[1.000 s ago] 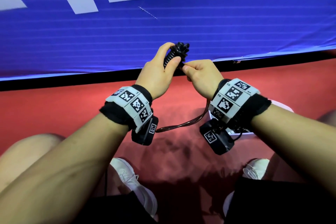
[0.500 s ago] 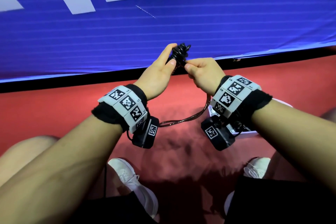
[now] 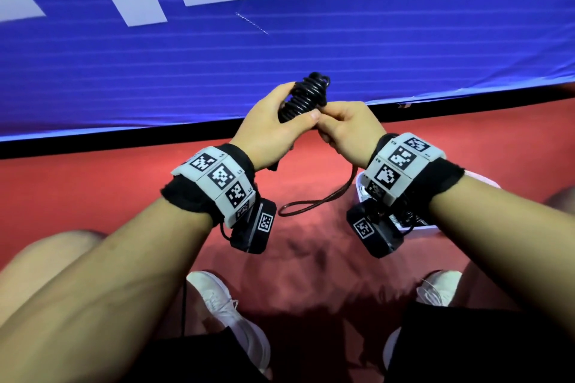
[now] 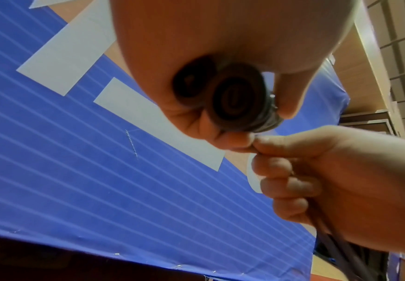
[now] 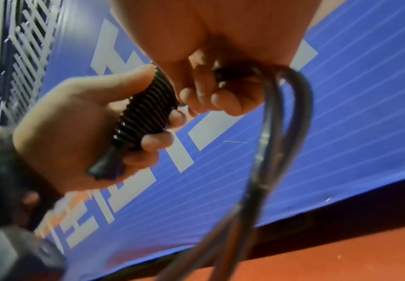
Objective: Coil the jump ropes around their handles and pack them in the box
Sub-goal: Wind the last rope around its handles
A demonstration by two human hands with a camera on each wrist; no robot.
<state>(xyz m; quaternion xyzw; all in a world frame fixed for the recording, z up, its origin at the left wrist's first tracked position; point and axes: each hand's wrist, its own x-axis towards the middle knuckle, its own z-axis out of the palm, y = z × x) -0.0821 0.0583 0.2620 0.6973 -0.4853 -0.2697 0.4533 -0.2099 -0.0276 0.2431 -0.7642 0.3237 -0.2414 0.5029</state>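
**Coiling the jump rope: hands at mid-wrap**

Compared with a second ago, both my hands sit slightly lower and closer together. My left hand (image 3: 273,130) is wrapped round the jump rope handles (image 3: 303,99), already bound in tight black coils, held tilted above the red floor (image 3: 93,196). My right hand (image 3: 345,130) is closed on the loose rope (image 3: 317,200), which hangs in a loop below my wrists. A white box (image 3: 417,228) lies on the floor under my right wrist.
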